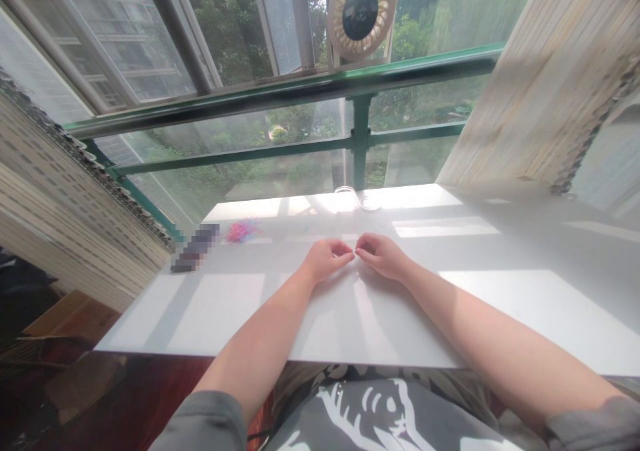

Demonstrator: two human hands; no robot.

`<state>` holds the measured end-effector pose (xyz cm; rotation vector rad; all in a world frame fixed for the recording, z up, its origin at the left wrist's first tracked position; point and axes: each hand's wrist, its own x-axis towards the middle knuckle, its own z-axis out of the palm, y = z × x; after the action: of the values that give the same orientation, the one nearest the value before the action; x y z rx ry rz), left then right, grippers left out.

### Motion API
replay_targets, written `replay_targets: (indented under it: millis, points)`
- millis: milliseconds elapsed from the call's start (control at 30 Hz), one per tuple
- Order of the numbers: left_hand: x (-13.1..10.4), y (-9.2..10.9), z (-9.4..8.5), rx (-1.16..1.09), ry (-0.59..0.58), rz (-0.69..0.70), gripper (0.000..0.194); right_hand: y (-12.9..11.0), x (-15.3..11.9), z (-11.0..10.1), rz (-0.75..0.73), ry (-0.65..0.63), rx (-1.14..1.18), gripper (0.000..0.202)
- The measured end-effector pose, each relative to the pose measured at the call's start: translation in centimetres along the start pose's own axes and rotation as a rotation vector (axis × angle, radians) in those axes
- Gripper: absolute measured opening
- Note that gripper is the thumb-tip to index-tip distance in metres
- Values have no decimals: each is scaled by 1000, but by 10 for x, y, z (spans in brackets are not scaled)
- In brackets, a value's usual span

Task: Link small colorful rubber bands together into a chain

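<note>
Over the middle of the white table [240,317], my left hand [327,259] and my right hand [384,255] almost meet at the fingertips. Each is closed in a pinch, thumb against the fingers. A tiny pale bit seems to sit where the fingertips come together, too small to name. Farther left lies a small loose heap of thin pink and blue pieces [242,230]. Beyond my hands, at the table's far edge, are a clear round dish [345,197] and a flat clear round piece [371,202] beside it, both washed out by sunlight.
A dark, pixelated oblong object [196,247] lies at the table's left edge. Behind the table runs a green railing [360,137], with a round fan [361,14] above it. Curtains [520,84] hang on both sides. A cardboard box [73,321] stands on the floor at left.
</note>
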<state>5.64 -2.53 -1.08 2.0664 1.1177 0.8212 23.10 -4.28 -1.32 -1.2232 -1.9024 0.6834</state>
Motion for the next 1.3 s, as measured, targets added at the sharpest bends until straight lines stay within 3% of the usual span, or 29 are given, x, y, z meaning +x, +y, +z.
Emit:
replay_targets:
  millis: [600, 833, 933, 1033, 1300]
  points:
    - [4, -3, -1, -47, 6, 22, 14, 0, -1, 1, -51, -54, 21, 7]
    - [10, -11, -11, -176, 45, 6, 10, 1, 1, -3, -38, -23, 27, 6]
    - [10, -12, -10, -228, 9, -2, 9, 0, 0, -3, -39, -57, 48, 7]
    - [9, -13, -9, -207, -28, 6, 11, -1, -1, -3, -38, -88, 99, 6]
    - [10, -19, -13, -89, 14, 14, 17, 2, -1, -1, 34, -99, 193, 11]
